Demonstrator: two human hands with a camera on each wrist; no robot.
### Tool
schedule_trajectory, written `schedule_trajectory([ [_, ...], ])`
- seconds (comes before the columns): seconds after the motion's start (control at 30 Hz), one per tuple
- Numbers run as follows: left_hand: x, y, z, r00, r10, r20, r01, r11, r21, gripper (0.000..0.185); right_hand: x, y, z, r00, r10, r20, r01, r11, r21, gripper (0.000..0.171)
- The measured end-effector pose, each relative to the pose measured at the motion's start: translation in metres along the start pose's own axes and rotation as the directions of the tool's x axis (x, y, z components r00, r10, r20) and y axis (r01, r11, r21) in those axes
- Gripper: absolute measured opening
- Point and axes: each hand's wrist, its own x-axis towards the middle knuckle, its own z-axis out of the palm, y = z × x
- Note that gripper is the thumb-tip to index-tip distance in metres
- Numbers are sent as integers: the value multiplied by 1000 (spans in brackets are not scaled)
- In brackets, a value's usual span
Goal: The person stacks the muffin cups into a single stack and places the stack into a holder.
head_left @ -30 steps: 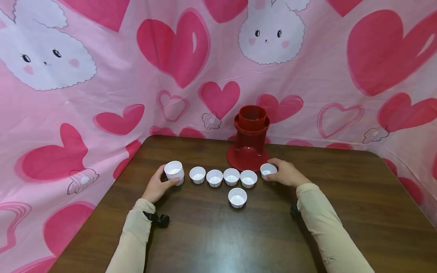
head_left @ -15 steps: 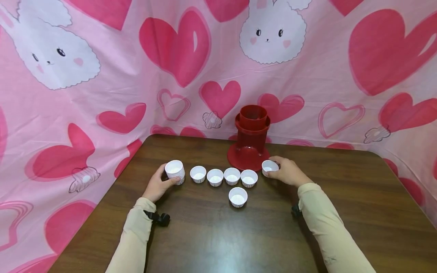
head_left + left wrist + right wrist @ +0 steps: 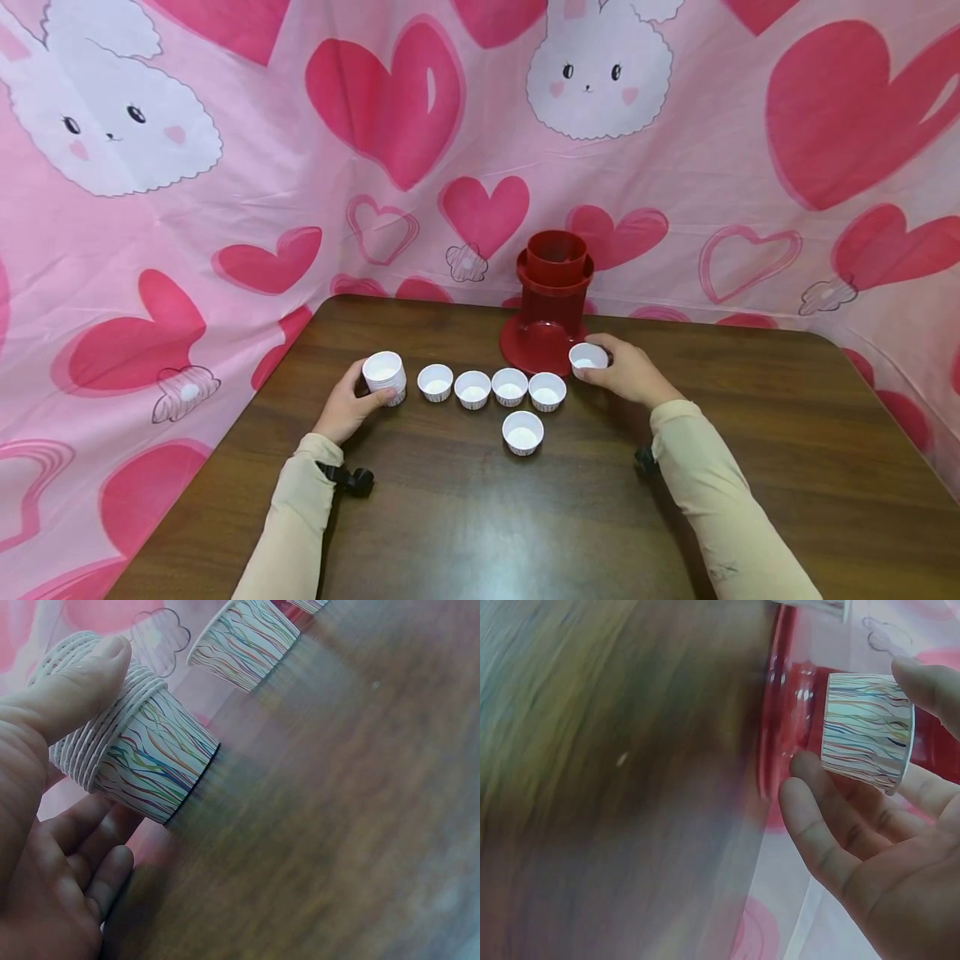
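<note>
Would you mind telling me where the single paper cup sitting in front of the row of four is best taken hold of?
Pinch the lone cup by its side wall just under the rim, coming from above with thumb and fingers on opposite sides. It stands upright and open-topped, apart from the row of cups, so both flanks are free. Its thin wall suggests a light squeeze.

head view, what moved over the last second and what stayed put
The right hand, holding a single paper cup, carried it up and slightly left, over the base of the red holder. The left hand kept its grip on the stack of cups. The five loose cups on the table did not move.
</note>
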Motion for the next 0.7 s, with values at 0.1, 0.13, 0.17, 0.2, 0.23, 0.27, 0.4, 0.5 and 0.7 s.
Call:
schedule_trajectory([
  [0.1,-2,7,0,1000,4,2,-4,1000,-20,64,1,-4,0,1000,13,3,-13,999,32,69],
  [0.13,-2,7,0,1000,3,2,-3,1000,-16,64,1,-6,1,1000,18,3,-18,999,46,69],
  [0.17,-1,3,0,1000,5,2,-5,1000,-11,64,2,-7,1,1000,24,2,-24,998,59,69],
  [0.2,0,0,0,1000,5,2,-5,1000,-5,64,2,-8,1,1000,26,2,-26,997,69,70],
  [0.23,2,-4,0,1000,1,1,-1,1000,-4,64,2,-9,1,1000,22,-1,-22,997,76,69],
  [0.27,3,-8,0,1000,-1,0,1,1000,-1,65,3,-10,2,1000,18,-4,-18,996,83,69],
  [0.4,7,-20,0,1000,-4,-4,4,1000,7,66,4,-15,3,1000,-3,-16,4,994,112,68],
  [0.5,8,-24,-1,1000,-5,-3,5,1000,6,66,6,-20,5,1000,-8,-15,10,992,130,70],
  [0.7,8,-25,-2,1000,-7,-5,8,1000,18,66,9,-34,8,1000,-15,-21,18,992,121,70],
])
